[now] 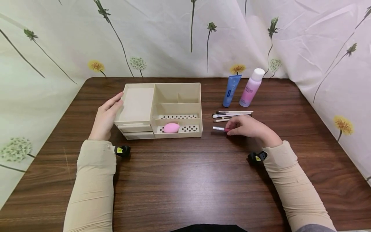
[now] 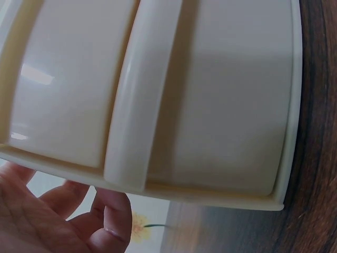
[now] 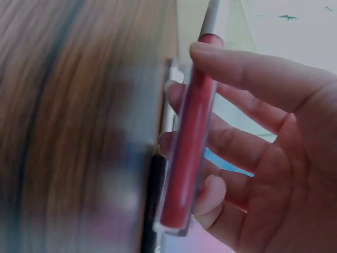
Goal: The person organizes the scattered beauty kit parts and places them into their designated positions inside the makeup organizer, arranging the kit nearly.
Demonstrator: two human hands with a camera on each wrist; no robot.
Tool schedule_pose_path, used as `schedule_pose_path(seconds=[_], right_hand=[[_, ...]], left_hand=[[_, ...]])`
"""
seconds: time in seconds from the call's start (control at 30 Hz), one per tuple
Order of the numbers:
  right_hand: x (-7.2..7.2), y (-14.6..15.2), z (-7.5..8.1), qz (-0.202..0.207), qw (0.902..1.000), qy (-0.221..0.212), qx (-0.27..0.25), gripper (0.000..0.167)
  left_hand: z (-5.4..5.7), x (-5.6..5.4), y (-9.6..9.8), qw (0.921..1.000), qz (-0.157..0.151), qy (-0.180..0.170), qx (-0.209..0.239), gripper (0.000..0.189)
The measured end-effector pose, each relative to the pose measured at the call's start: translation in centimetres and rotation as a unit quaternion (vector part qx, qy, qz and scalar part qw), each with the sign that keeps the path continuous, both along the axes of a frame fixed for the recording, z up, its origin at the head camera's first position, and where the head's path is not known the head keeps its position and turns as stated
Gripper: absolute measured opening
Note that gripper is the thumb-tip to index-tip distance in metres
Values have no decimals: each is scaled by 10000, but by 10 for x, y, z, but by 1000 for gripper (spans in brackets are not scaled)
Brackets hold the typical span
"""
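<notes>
A red lip gloss tube [image 3: 190, 142] with a silvery cap [image 1: 218, 128] is pinched between the thumb and fingers of my right hand [image 1: 246, 126], low over the table to the right of the organizer. My left hand [image 1: 105, 117] touches the left side of a cream makeup organizer [image 1: 137, 101]; its fingers lie along that outer wall, partly hidden behind the edge in the left wrist view. Two drawers [image 2: 231, 132] form the organizer's front left. In its front right compartment lies a pink makeup sponge [image 1: 171, 128].
Several makeup brushes [image 1: 234, 112] lie just beyond my right hand. Behind them stand a blue squeeze tube [image 1: 231, 91] and a pink bottle with a white cap [image 1: 251, 88]. A flowered cloth [image 1: 168, 38] hangs along the back edge of the dark wooden table [image 1: 179, 180].
</notes>
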State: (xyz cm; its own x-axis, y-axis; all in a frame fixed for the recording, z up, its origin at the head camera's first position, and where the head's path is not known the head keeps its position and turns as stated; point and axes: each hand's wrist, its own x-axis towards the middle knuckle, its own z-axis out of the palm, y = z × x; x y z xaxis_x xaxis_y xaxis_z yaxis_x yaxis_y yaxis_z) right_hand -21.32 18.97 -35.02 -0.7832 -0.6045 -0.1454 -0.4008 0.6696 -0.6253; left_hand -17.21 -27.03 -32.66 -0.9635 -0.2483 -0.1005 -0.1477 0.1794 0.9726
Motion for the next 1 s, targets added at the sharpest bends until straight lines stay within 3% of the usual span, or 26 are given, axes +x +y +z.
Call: schedule_pose_path(seconds=[0.3,0.6,1.0], right_hand=[[13,-24,12,-329,9958,757,-393,14],[26,-54,25,-422,9818,1851,-19,17],[22,-89,30,-441,9656,2563,-62,17]], left_hand=[[1,0,1,9999,19,16,-112,49],[0,0,0,10000,-16,17,-76,49],[-1,-1,-1,9995,-44,41,-309,50]])
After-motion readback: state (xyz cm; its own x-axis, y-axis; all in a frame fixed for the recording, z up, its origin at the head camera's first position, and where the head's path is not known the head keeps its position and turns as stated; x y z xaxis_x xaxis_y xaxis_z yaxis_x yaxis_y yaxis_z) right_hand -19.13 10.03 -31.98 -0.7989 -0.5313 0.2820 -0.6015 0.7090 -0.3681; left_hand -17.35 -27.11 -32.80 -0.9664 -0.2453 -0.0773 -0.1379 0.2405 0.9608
